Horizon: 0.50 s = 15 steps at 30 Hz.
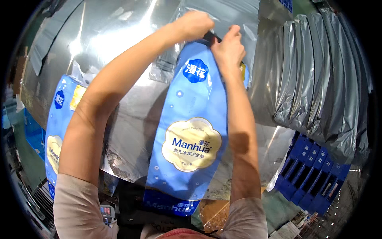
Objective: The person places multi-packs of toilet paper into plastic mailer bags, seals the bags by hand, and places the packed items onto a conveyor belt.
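A long light-blue plastic pack of tissue paper (187,107), with a cream scalloped label and a dark-blue lower end, lies lengthwise in front of me on a shiny metal table (131,131). Both arms reach over it to its narrow far end. My left hand (195,26) is closed in a fist at a short black strip (211,38) there. On the strip's other side, my right hand (229,49) is closed around its end, against the pack's top. The fingertips of both hands are partly hidden, and so is how the strip joins the pack.
To the left, beyond my forearm, stands another blue pack (59,119) with a yellow patch. Grey plastic bags (314,75) hang in overlapping folds at the right. Below them are stacked dark-blue plastic crates (312,171). A clear plastic wrapper (161,71) lies near the pack's far end.
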Motion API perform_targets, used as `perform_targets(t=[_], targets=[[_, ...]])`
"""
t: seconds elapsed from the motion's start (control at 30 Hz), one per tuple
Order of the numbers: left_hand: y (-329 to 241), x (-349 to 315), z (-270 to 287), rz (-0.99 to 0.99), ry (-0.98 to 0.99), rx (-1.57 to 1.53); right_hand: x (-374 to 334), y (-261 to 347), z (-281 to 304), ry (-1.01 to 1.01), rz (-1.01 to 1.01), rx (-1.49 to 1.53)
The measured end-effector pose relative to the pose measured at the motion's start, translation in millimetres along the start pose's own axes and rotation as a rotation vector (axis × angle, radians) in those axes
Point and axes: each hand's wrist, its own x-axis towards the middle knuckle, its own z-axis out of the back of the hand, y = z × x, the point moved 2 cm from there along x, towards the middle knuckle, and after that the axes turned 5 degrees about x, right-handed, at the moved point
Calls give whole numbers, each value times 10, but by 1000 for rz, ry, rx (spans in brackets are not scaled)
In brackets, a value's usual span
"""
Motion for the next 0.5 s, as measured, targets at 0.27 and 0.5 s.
perform_targets(t=[0.27,0.5], targets=[[-169,-1043,-309,655,-395,-416,-435,-843,118,-341,-388,574],[-327,-1344,-537,899,29,-314,-752,-1634,-285,327,-583,85]])
